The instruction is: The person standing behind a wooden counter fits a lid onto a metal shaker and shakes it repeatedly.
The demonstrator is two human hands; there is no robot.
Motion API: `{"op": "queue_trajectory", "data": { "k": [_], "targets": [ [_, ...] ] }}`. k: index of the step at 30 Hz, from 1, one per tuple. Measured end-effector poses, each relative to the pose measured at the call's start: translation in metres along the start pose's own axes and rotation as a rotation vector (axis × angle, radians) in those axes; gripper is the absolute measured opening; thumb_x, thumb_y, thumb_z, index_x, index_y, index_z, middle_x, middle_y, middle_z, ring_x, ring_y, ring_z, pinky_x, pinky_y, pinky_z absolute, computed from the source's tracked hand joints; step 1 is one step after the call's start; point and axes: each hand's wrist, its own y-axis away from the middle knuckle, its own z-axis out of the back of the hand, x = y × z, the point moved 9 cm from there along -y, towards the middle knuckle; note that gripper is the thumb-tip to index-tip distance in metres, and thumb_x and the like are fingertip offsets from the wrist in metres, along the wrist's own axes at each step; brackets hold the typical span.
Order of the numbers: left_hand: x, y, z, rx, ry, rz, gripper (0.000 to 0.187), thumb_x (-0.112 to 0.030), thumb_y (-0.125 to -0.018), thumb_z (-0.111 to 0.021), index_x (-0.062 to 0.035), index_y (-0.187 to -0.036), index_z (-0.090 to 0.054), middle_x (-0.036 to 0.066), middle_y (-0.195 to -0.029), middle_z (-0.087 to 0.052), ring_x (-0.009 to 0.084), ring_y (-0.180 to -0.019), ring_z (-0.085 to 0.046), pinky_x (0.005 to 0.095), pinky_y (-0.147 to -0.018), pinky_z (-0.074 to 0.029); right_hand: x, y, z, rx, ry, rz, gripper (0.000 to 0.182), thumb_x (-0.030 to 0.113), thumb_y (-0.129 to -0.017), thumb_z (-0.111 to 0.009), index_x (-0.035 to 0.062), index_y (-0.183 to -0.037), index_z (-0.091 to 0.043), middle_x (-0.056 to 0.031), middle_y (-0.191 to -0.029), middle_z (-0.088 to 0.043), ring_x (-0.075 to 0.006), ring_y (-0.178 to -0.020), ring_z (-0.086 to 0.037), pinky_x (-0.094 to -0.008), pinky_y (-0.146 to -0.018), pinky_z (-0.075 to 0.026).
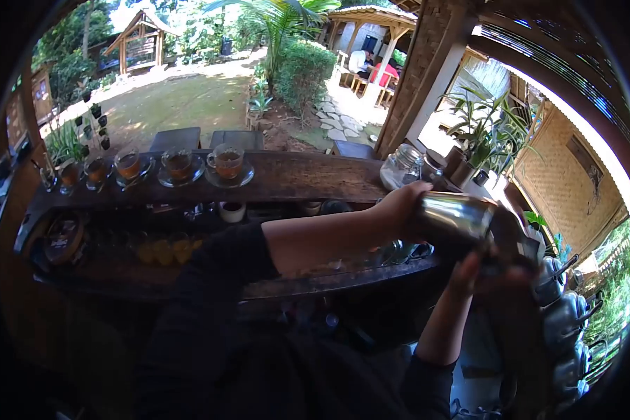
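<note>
My left hand [401, 208] reaches across to the right of the counter, its fingers wrapped round a shiny metal canister [458, 212] that lies tilted on its side. Just below the canister is my right hand [477, 274], raised from the lower right. Its fingers are dark and smeared by motion, so whether they grip anything cannot be made out. Behind my left hand, a clear glass jar [402, 166] stands at the right end of the raised wooden shelf [308, 171].
Glass cups of brown drink, such as the nearest cup [227, 162], line the shelf's left part on saucers. Glasses with yellow contents [182, 250] stand on the lower counter. Metal pots [563, 318] hang or stack at far right. Potted plants [479, 126] and seated people [385, 72] are beyond.
</note>
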Motion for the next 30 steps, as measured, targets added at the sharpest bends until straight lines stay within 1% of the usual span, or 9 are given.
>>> {"op": "queue_trajectory", "data": {
  "k": [5,7,8,14,16,20,22,24,30],
  "targets": [
    [-0.032,0.062,0.005,-0.049,-0.044,-0.084,0.046,-0.050,-0.085,-0.041,-0.0100,-0.101,-0.057,0.007,-0.081,-0.061,0.0189,-0.061,-0.056,0.0332,-0.051,-0.045,0.098,-0.049,-0.053,0.338,-0.075,-0.119,0.100,0.047,-0.064,-0.075,0.0181,-0.138,-0.015,-0.0211,-0.130,-0.029,-0.0352,-0.114,-0.044,-0.0436,-0.087,-0.048],
    [-0.084,0.094,-0.036,0.274,-0.366,-0.572,0.046,-0.043,-0.090,-0.036,-0.0025,-0.097,-0.057,0.008,-0.084,-0.059,0.0147,-0.076,-0.055,0.0296,-0.071,-0.044,0.198,-0.076,-0.057,0.431,0.074,0.406,0.117,0.082,-0.053,-0.055,0.0112,-0.138,-0.017,-0.0250,-0.133,-0.029,-0.0407,-0.119,-0.038,-0.0497,-0.097,-0.039],
    [-0.101,0.112,-0.052,0.366,-0.445,-0.737,0.045,-0.041,-0.091,-0.036,-0.0010,-0.098,-0.056,0.010,-0.087,-0.058,0.0145,-0.083,-0.054,0.0301,-0.080,-0.040,0.198,-0.078,-0.036,-0.106,-0.008,0.144,0.118,0.085,-0.054,-0.051,0.0120,-0.139,-0.014,-0.0259,-0.132,-0.030,-0.0407,-0.121,-0.036,-0.0486,-0.098,-0.038],
    [-0.082,0.126,0.031,-0.023,-0.188,-0.413,0.039,-0.038,-0.090,-0.040,-0.0041,-0.106,-0.053,0.011,-0.091,-0.059,0.0167,-0.084,-0.059,0.0283,-0.070,-0.047,0.185,-0.054,-0.104,0.068,-0.079,0.187,0.090,0.065,-0.071,-0.054,0.0050,-0.131,-0.025,-0.0238,-0.128,-0.032,-0.0379,-0.111,-0.047,-0.0493,-0.089,-0.044],
    [-0.056,0.132,0.062,-0.089,0.141,-0.033,0.038,-0.034,-0.089,-0.043,-0.0037,-0.110,-0.051,0.011,-0.092,-0.060,0.0190,-0.083,-0.060,0.0289,-0.072,-0.047,0.168,-0.055,-0.131,0.080,-0.110,-0.009,0.102,0.066,-0.065,-0.063,0.0050,-0.133,-0.017,-0.0237,-0.131,-0.028,-0.0393,-0.116,-0.042,-0.0494,-0.096,-0.039],
    [-0.077,0.156,0.045,-0.038,0.025,-0.048,0.038,-0.033,-0.087,-0.044,-0.0031,-0.108,-0.052,0.011,-0.094,-0.060,0.0196,-0.086,-0.060,0.0289,-0.076,-0.047,0.209,-0.049,-0.111,0.280,-0.078,-0.039,0.112,0.072,-0.060,-0.063,0.0178,-0.141,-0.008,-0.0228,-0.138,-0.023,-0.0380,-0.120,-0.040,-0.0483,-0.097,-0.039],
    [-0.119,0.178,0.008,0.260,-0.385,-0.453,0.035,-0.028,-0.086,-0.045,-0.0015,-0.107,-0.053,0.012,-0.095,-0.059,0.0190,-0.084,-0.059,0.0285,-0.077,-0.046,0.276,-0.053,-0.101,0.126,-0.013,0.610,0.102,0.082,-0.068,-0.038,0.0101,-0.138,-0.017,-0.0216,-0.136,-0.027,-0.0355,-0.120,-0.042,-0.0516,-0.097,-0.038],
    [-0.125,0.185,0.011,0.272,-0.464,-0.563,0.034,-0.027,-0.086,-0.045,-0.0008,-0.107,-0.053,0.012,-0.094,-0.059,0.0183,-0.083,-0.059,0.0290,-0.077,-0.046,0.263,-0.036,-0.081,-0.323,-0.176,0.310,0.106,0.080,-0.066,-0.047,0.0086,-0.137,-0.014,-0.0192,-0.131,-0.033,-0.0316,-0.118,-0.044,-0.0502,-0.095,-0.040],
    [-0.073,0.171,0.103,-0.059,-0.050,-0.235,0.033,-0.028,-0.088,-0.044,-0.0010,-0.104,-0.054,0.011,-0.093,-0.058,0.0164,-0.083,-0.059,0.0299,-0.077,-0.046,0.208,-0.011,-0.155,0.101,-0.247,-0.009,0.105,0.050,-0.067,-0.073,0.0339,-0.138,0.003,-0.0166,-0.132,-0.029,-0.0405,-0.108,-0.047,-0.0517,-0.089,-0.046]
  ]
}}
